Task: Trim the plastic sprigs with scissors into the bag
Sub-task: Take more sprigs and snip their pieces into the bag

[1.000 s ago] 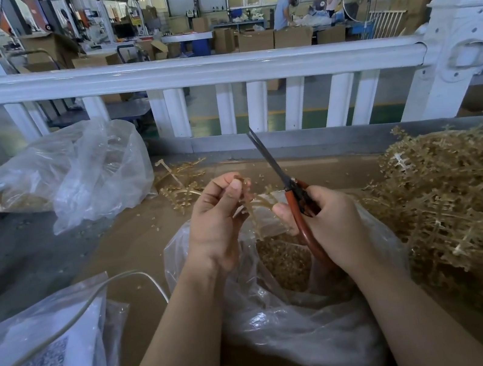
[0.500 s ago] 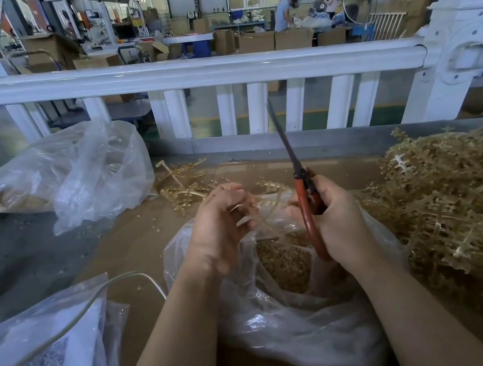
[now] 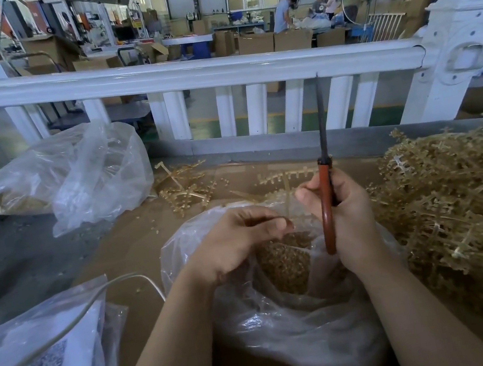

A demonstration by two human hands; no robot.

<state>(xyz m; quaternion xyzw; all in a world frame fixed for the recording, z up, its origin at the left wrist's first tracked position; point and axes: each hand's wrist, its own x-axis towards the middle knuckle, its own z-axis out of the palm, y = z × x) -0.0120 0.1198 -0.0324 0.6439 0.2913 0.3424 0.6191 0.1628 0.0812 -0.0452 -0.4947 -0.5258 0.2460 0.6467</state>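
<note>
Above the open bag our right hand gripped the scissors — blades closed, pointing up. Our left hand pinched a thin sprig over the bag's mouth — untrimmed sprigs lay heaped to the right.

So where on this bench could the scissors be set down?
Barest is the brown surface between the far bag and the open bag. The sprig pile crowds the right; loose sprigs litter the back.

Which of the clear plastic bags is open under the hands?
The clear plastic bag in the middle, mouth open over cut golden bits; the far-left bag lies slumped, the near-left one flat.
</note>
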